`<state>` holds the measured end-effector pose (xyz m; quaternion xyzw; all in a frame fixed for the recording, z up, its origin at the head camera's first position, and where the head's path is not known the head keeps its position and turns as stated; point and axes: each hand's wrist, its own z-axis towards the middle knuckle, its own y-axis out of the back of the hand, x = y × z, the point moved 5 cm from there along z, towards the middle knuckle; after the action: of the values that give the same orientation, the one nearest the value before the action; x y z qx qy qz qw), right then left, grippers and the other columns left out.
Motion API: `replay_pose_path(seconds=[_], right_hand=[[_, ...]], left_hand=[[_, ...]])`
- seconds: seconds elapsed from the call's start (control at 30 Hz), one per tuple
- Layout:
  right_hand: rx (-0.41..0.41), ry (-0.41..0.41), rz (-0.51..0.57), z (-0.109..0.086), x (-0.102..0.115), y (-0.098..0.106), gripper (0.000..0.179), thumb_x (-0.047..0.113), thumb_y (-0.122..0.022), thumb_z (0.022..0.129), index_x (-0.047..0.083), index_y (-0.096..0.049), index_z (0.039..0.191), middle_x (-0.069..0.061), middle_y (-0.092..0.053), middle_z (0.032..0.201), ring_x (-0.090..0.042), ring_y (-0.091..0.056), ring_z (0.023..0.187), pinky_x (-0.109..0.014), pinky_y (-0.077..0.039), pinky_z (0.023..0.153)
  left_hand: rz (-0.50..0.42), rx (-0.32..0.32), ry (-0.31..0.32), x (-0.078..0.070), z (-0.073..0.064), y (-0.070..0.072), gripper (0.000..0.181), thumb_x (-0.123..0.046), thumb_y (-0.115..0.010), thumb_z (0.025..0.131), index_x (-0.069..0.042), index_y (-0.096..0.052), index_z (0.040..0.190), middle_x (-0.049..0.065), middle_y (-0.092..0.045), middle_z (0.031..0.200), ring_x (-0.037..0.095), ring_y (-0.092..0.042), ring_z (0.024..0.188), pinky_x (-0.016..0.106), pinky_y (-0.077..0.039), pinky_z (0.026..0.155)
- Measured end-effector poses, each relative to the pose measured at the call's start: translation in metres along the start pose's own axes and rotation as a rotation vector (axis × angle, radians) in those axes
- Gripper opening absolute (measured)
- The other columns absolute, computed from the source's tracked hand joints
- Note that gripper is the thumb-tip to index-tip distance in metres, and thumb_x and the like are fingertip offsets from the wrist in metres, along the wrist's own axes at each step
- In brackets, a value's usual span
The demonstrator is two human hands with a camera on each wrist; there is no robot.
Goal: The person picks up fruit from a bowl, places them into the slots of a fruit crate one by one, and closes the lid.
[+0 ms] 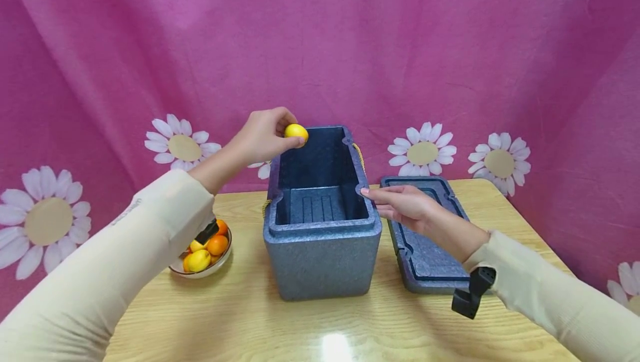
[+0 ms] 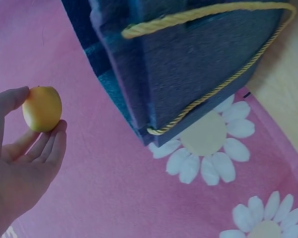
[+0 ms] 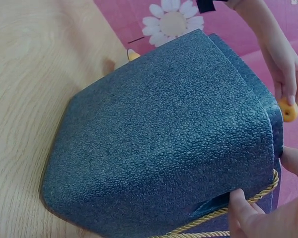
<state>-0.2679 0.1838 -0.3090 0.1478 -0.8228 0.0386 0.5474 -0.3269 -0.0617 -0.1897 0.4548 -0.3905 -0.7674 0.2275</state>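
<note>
My left hand point(image 1: 267, 131) pinches a yellow lemon point(image 1: 296, 134) between thumb and fingertips, above the far left part of the rim of a dark grey foam box point(image 1: 320, 265). In the left wrist view the lemon point(image 2: 41, 108) sits at the fingertips, palm free of it. The box stands lidless, its inner floor showing ridges and no contents. At the box's right wall is my right hand point(image 1: 405, 204), thumb on the rim by a notch and fingers on the outer side. The right wrist view shows a finger of this hand point(image 3: 268, 213) at a recess beside the yellow rope.
Left of the box stands a bowl point(image 1: 200, 274) with oranges point(image 1: 217, 245) and lemons, partly behind my left sleeve. The box's lid point(image 1: 435, 256) lies on the wooden table point(image 1: 240, 323) to the right, under my right forearm. A pink flowered cloth point(image 1: 320, 45) hangs behind.
</note>
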Motion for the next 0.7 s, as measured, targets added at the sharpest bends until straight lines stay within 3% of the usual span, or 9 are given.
replay_pose_path(seconds=[0.23,0.5,0.7], right_hand=[[-0.012,-0.006,-0.022,0.000,0.000,0.003,0.078,0.036,-0.059,0.094,-0.003,-0.022,0.150,-0.018,-0.025,0.158,-0.032,-0.029,0.146,-0.042,-0.024,0.120],[0.006,0.010,-0.027,0.003,0.000,0.000,0.074,0.035,-0.058,0.094,-0.003,-0.027,0.149,-0.018,-0.024,0.159,-0.034,-0.028,0.146,-0.042,-0.023,0.121],[-0.007,0.009,-0.038,0.003,-0.002,0.001,0.070,0.036,-0.058,0.094,-0.002,-0.032,0.147,-0.017,-0.025,0.159,-0.034,-0.030,0.145,-0.042,-0.026,0.119]], left_hand=[[0.057,0.032,-0.020,-0.008,0.028,-0.002,0.036,-0.021,-0.067,0.087,0.001,-0.059,0.114,0.019,-0.068,0.110,0.028,-0.062,0.097,0.036,-0.054,0.088],[0.031,0.031,0.083,-0.008,0.052,0.002,0.040,-0.027,-0.065,0.088,0.000,-0.060,0.118,0.017,-0.065,0.115,0.026,-0.057,0.103,0.036,-0.053,0.089],[-0.046,0.002,0.148,-0.001,0.069,-0.006,0.040,-0.029,-0.064,0.089,-0.002,-0.060,0.119,0.015,-0.063,0.118,0.025,-0.056,0.107,0.035,-0.052,0.091]])
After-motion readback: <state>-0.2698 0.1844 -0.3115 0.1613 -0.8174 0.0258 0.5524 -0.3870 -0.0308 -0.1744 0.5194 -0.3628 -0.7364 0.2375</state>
